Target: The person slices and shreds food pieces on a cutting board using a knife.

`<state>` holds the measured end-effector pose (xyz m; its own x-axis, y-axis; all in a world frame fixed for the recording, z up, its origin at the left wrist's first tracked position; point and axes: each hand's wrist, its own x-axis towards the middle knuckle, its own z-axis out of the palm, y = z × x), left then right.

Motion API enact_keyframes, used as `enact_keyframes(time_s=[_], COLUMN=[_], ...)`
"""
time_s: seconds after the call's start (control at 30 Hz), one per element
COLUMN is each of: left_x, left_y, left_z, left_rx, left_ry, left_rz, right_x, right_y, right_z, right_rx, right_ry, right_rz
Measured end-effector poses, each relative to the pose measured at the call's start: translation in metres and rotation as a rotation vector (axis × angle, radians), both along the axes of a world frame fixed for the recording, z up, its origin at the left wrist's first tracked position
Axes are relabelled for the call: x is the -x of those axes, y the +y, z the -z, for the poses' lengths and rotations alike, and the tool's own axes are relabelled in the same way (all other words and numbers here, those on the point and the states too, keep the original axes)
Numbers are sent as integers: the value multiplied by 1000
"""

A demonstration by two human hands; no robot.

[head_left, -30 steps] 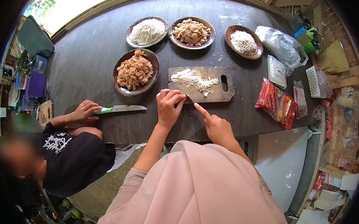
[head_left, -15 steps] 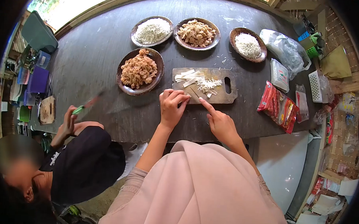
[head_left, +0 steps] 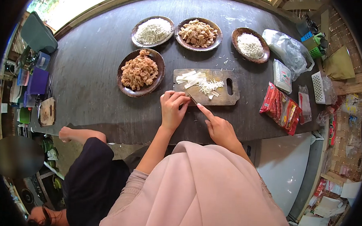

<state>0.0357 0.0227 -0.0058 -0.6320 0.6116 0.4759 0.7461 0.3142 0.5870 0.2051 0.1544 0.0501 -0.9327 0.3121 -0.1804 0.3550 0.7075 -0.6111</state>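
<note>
A wooden cutting board lies before me. Flat pale strips rest on its left part, beside a small heap of thin white slivers. At the board's near edge, my left hand has its fingers pinched together; whatever they hold is hidden. My right hand grips a knife, index finger stretched along it, the handle covered by my palm. The blade points up-left, close by my left fingertips.
Two plates of white shreds and two of brownish chips stand beyond the board. Red packets, a white pack and a plastic bag lie right. A co-worker's forearm rests at the left edge.
My right hand has shifted slightly left with the knife, bringing the blade nearer my left fingers. The co-worker has leaned down and away; their green-handled tool is no longer visible.
</note>
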Motion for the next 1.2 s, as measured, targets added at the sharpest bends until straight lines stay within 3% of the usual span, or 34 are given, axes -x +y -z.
enact_keyframes(time_s=[0.47,1.2], left_x=[-2,-3], left_y=[0,1], left_z=[-2,1], left_rx=[12,-19], left_ry=[-15,7], left_rz=[12,-26], right_x=[14,-2], right_y=[-8,4], right_z=[14,-1], right_rx=[-161,-69], right_ry=[-38,-25], right_rz=[-11,-24])
